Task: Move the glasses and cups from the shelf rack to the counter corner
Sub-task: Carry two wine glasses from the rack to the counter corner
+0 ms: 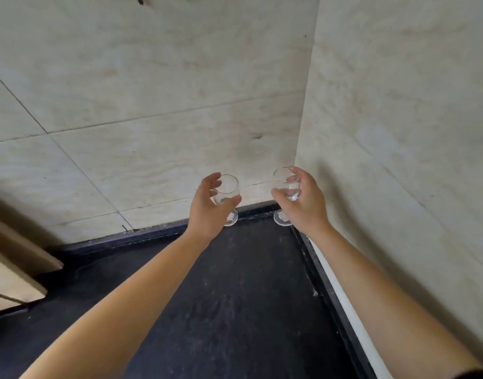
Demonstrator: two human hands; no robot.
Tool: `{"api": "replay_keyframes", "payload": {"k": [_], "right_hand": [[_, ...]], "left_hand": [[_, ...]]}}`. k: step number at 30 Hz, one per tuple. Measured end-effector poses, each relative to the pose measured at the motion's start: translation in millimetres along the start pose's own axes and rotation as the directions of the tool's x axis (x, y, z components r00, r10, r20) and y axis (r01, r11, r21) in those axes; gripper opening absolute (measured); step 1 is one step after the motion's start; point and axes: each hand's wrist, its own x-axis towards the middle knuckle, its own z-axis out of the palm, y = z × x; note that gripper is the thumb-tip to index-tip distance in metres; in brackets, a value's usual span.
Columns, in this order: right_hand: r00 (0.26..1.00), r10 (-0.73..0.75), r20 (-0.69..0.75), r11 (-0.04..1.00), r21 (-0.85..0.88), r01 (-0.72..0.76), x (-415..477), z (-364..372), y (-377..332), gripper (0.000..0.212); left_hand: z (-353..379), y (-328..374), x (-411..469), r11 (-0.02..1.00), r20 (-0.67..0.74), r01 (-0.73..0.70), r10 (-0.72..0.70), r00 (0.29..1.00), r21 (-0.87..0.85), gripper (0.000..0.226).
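Two hands work at the far corner of the counter, one stemmed glass in each. Left hand (210,206): fingers and thumb curled loosely around the bowl of the left glass (227,196). Right hand (299,199): same cupped hold on the bowl of the right glass (285,187). Both glasses are upright and appear empty; both feet appear to rest on the dark counter (234,283) near the raised back edge, though firm contact cannot be confirmed. The glasses stand near each other, apart, with the right one just beside the side wall (399,132). The back wall (152,105) is tiled.

Likely faults from this position:
- Releasing before a foot sits flat: the glass tips.
- Fingers dragging a rim on withdrawal: the glass topples into its neighbour or the wall.
- A foot set on the raised edge: unstable seating.
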Motion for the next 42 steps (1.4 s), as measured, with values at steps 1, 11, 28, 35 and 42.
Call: {"api": "replay_keyframes", "payload": {"k": [1, 11, 28, 35, 42], "right_hand": [[1.000, 0.027, 0.009, 1.000, -0.006, -0.027, 6.9, 9.7, 13.9, 0.065], [0.963, 0.257, 0.076, 0.966, -0.001, -0.258, 41.5, 97.5, 150.4, 0.063], [0.973, 0.220, 0.073, 0.975, -0.045, -0.217, 82.8, 131.2, 213.3, 0.076], [0.965, 0.221, 0.140, 0.970, -0.135, -0.203, 72.4, 118.6, 199.0, 0.091], [0.980, 0.159, 0.116, 0.934, -0.340, -0.111, 62.3, 84.8, 152.3, 0.082]], "left_hand": [[6.1, -15.1, 11.1, 1.000, 0.003, 0.027, -0.027, 1.000, -0.002, 0.062], [73.1, -165.9, 95.5, 0.982, 0.157, 0.130, -0.151, 0.976, 0.135, 0.071], [135.7, -209.6, 141.4, 0.978, 0.315, -0.001, -0.066, 0.947, 0.209, 0.074], [133.4, -205.8, 131.7, 0.959, 0.346, -0.040, -0.062, 0.936, 0.279, 0.085], [91.8, -153.1, 117.0, 0.861, 0.335, -0.186, 0.019, 0.942, 0.474, 0.072]]}}
